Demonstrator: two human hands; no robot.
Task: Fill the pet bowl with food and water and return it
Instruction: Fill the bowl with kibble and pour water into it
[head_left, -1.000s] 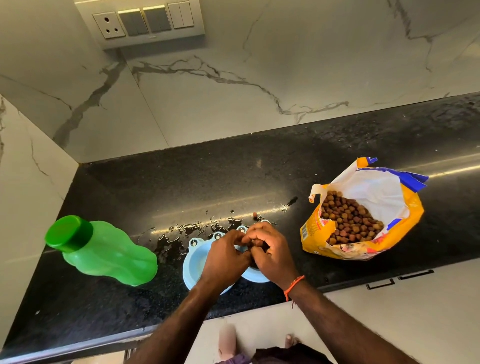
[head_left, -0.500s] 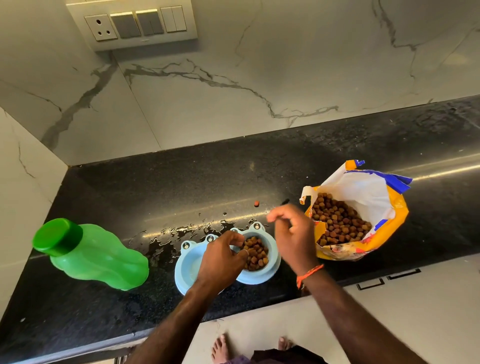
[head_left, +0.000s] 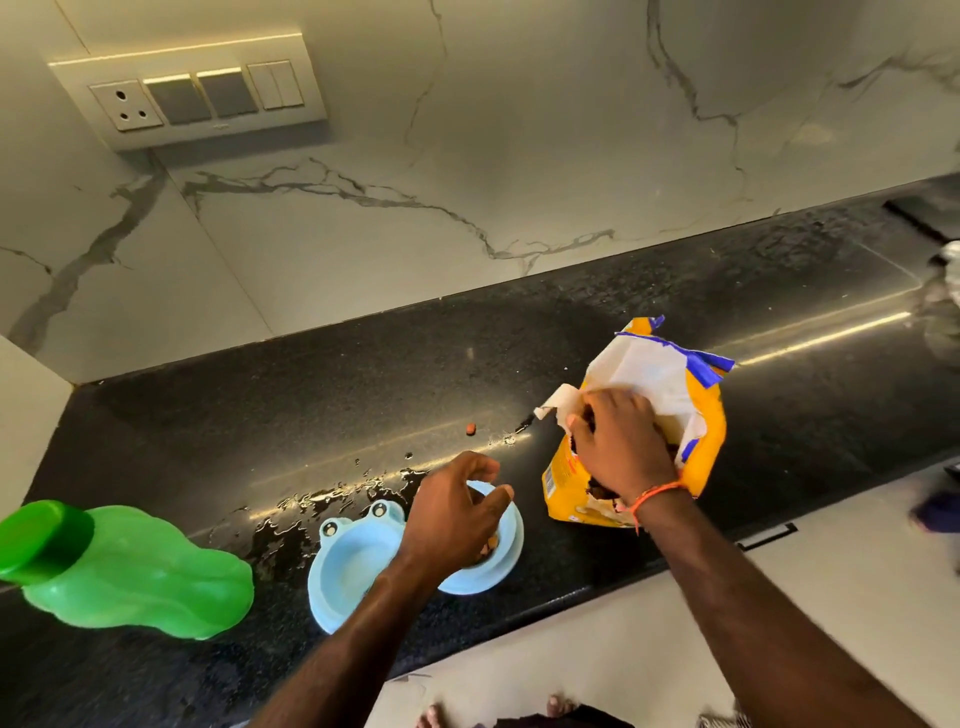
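Note:
The light blue double pet bowl (head_left: 347, 564) with frog eyes sits near the counter's front edge. Its left compartment is bare. My left hand (head_left: 453, 517) arches over the right compartment, fingers curled around its rim, hiding most of the brown kibble inside. The yellow pet food bag (head_left: 702, 415) lies open to the right of the bowl. My right hand (head_left: 618, 441) reaches into its mouth, fingertips hidden among the kibble. A green water bottle (head_left: 124, 571) with its cap on lies on its side at the left.
Spilled water (head_left: 311, 506) glistens on the black counter (head_left: 311, 405) behind the bowl. One loose kibble (head_left: 470, 428) lies beyond it. A marble wall with a switch panel (head_left: 192, 93) backs the counter. Bare feet show below the counter edge.
My right hand moved from over the bowl rightward into the food bag. My left hand stayed at the bowl and now covers its food compartment.

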